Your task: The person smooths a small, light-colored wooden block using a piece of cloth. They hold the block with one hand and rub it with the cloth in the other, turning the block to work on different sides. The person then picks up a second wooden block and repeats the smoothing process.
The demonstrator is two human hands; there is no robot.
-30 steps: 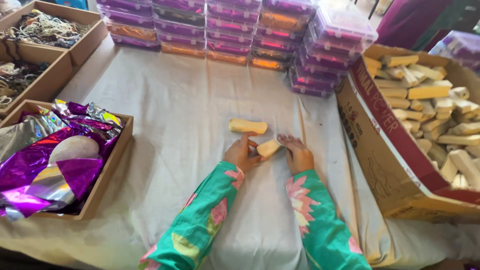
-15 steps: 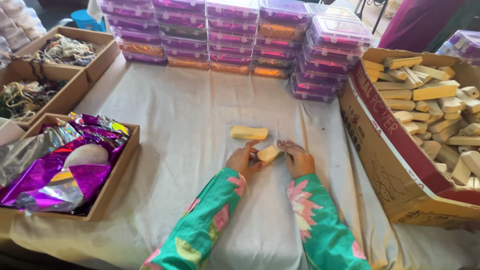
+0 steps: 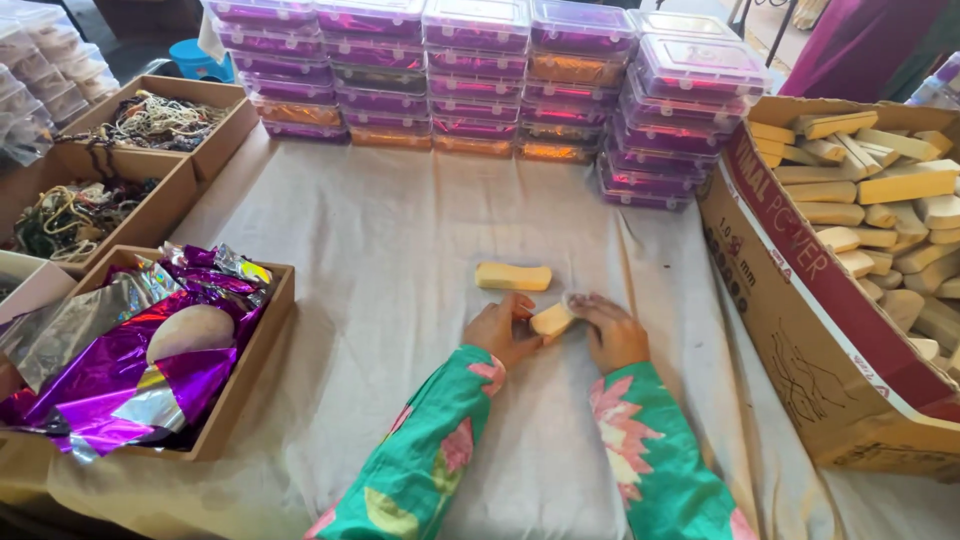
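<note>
Our fingers (image 3: 522,312) of both hands pinch one tan bar (image 3: 551,320) low over the desk (image 3: 380,250); loosening either grip, we judge, could drop it onto the cloth.

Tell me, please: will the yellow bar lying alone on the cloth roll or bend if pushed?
The bar looks blocky and lies flat, so it probably slides, not rolls. It keeps straight edges, so it seems stiff. The cloth may drag and wrinkle.

Bright, even daylight over my table, soft faint shadows under my hands (image 3: 555,335), glare on the foil (image 3: 110,370) and clear box lids (image 3: 700,65), wide-lens bending at the edges, centre sharp, far corners slightly soft.
</note>
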